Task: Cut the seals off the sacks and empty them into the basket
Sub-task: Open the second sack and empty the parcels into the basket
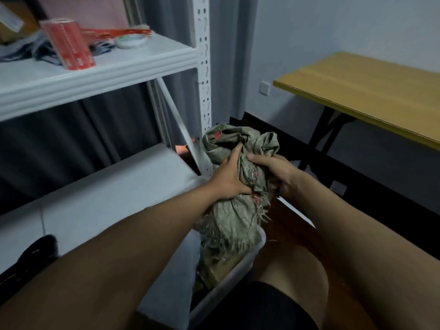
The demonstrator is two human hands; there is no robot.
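A grey-green woven sack [228, 225] with frayed edges and red print hangs crumpled in front of me, its lower end dropping into a white plastic basket [238, 270] on the floor. My left hand [228, 177] grips the sack's bunched middle from the left. My right hand [278, 175] grips the same bunch from the right, thumb on top. The sack's upper part [226, 139] is folded over above both hands. What lies inside the basket is mostly hidden by the sack and my arms.
A white metal shelf unit [95, 75] stands at left, with a red roll [69, 44], a tape roll [131, 41] and cloth on its upper shelf. A black object [28, 260] lies on the lower shelf. A yellow-topped table [369, 94] stands at right. My knee [292, 277] is beside the basket.
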